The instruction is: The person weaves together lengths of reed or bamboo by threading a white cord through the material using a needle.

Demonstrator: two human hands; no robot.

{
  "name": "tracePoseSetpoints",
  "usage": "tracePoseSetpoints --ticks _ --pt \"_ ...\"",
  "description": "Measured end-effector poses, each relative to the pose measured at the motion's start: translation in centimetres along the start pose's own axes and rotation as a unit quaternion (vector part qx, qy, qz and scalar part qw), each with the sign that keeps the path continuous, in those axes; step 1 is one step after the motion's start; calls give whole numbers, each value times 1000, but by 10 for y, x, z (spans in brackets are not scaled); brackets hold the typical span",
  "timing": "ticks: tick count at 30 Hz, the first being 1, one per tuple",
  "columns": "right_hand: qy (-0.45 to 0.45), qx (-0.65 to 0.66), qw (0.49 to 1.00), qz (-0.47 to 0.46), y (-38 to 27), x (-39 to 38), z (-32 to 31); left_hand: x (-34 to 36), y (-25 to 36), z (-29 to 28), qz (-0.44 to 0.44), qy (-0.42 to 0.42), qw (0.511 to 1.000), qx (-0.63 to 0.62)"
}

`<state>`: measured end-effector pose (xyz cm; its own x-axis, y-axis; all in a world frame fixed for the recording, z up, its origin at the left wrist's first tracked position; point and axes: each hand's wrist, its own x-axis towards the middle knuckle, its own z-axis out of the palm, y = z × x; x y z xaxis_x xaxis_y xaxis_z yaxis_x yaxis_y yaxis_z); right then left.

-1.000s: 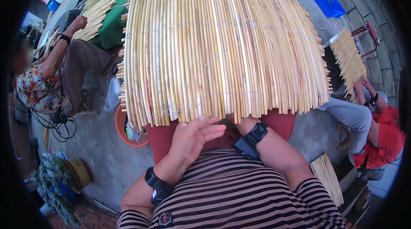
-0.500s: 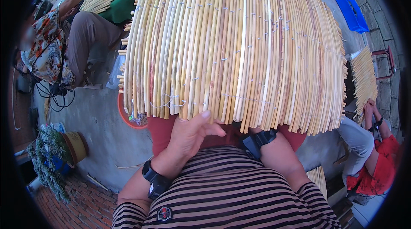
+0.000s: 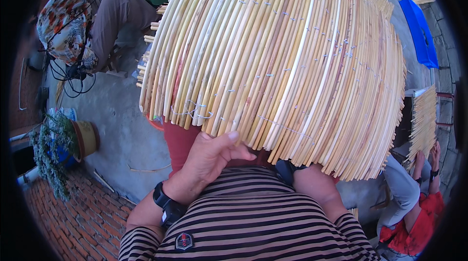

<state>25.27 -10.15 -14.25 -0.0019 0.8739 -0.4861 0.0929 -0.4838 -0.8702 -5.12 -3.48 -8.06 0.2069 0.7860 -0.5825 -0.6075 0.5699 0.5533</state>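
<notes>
A large mat of pale straw-coloured stalks (image 3: pixel 253 66), tied with thin thread, lies over my lap and rises away from me. My left hand (image 3: pixel 207 156) pinches its near edge, thumb on top and the other fingers partly hidden under the stalk ends. Loose ends of white thread (image 3: pixel 195 110) lie on the stalks just above that thumb. My right forearm (image 3: pixel 317 183) goes in under the mat, so the right hand and its fingers are hidden. A dark wrist device (image 3: pixel 168 205) sits on my left wrist.
To the left sits a person in grey trousers (image 3: pixel 124 15); a potted plant (image 3: pixel 85 139) stands lower down. At the right, a person in red (image 3: pixel 414 227) holds a smaller stalk mat (image 3: pixel 423 122). A blue flat object (image 3: pixel 418 32) lies at the upper right.
The mat's near right side has come lower and covers more of my right forearm and its wrist device. My left hand keeps its pinch. The whole view has turned slightly.
</notes>
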Motion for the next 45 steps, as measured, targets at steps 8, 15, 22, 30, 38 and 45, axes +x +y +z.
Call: tracePoseSetpoints --ticks 8,15,22,30,38,45 --pt "28 -40 999 -15 -22 -2 -18 9 7 -6 4 -12 999 45" --pt "65 -61 996 -8 -38 -15 -39 14 6 -4 39 -35 997 64" --pt "63 -72 995 -6 -42 -11 -38 19 18 -6 21 -46 995 82" --pt "61 -82 995 -9 -43 -10 -40 14 22 -3 -26 -6 998 58" --pt "60 -92 994 1 -40 -9 -43 17 19 -5 -16 -18 999 39" --pt "65 -94 993 -1 -45 -11 -46 21 17 -11 -27 -53 998 38"
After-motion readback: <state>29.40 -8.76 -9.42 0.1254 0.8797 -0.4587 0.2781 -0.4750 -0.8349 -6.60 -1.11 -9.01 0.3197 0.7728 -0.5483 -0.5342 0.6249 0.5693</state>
